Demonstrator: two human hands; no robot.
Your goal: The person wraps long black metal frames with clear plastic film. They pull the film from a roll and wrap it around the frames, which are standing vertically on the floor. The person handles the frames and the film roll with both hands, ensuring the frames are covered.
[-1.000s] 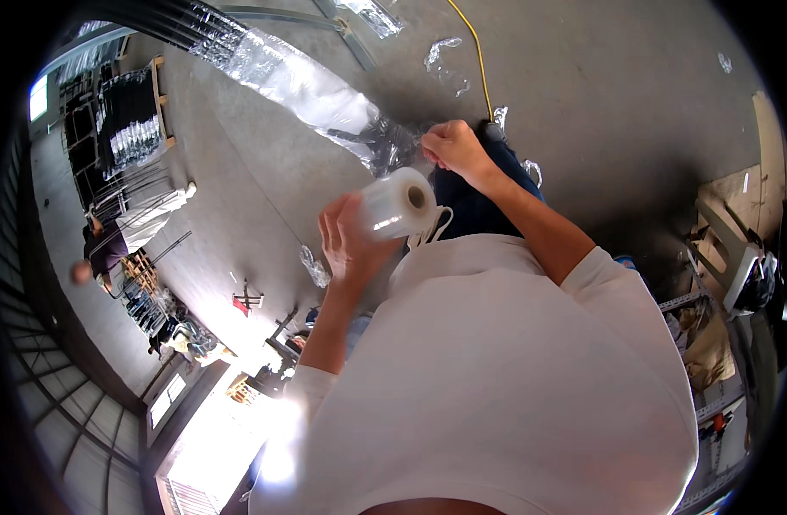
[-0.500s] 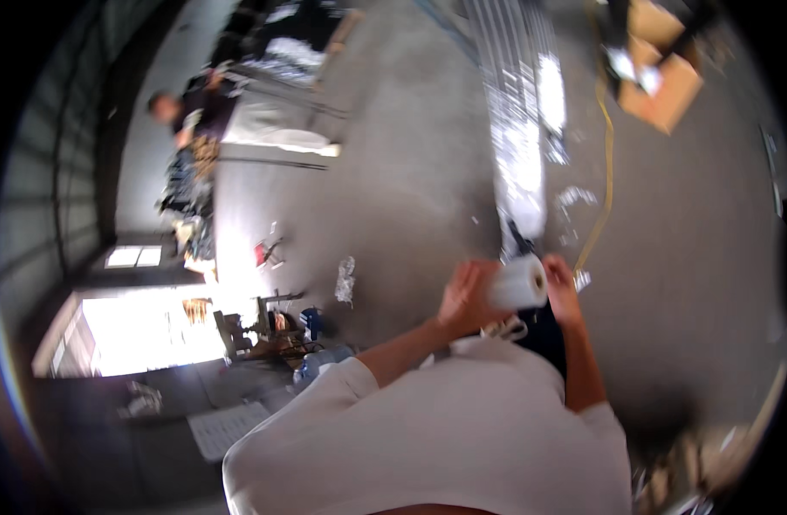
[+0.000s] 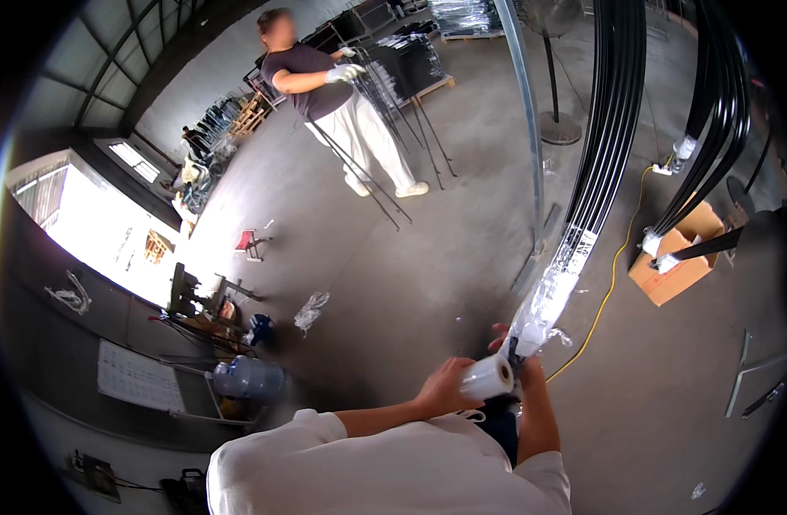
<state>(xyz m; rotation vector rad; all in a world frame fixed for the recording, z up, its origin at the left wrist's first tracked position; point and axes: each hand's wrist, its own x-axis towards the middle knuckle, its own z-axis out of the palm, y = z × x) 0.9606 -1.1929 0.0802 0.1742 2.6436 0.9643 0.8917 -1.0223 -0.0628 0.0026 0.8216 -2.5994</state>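
A roll of clear stretch film is in my left hand, fingers closed around its side, its cardboard core facing right. A bundle of long black rods runs down toward me, its near end wrapped in clear film. My right hand is at the wrapped end, just beyond the roll. Its fingertips show on the bundle's left side and its wrist on the right, so it curls around underneath. The bundle hides most of that palm.
More black rods with wrapped ends lean at a cardboard box on the right. A yellow cord crosses the floor. A grey metal post stands left of the bundle. Far left, a gloved person carries thin rods. A water jug lies near left.
The view has swung and sharpened. My right hand, earlier beside the roll's core end, is now around the bundle's wrapped end. My left hand still holds the film roll.
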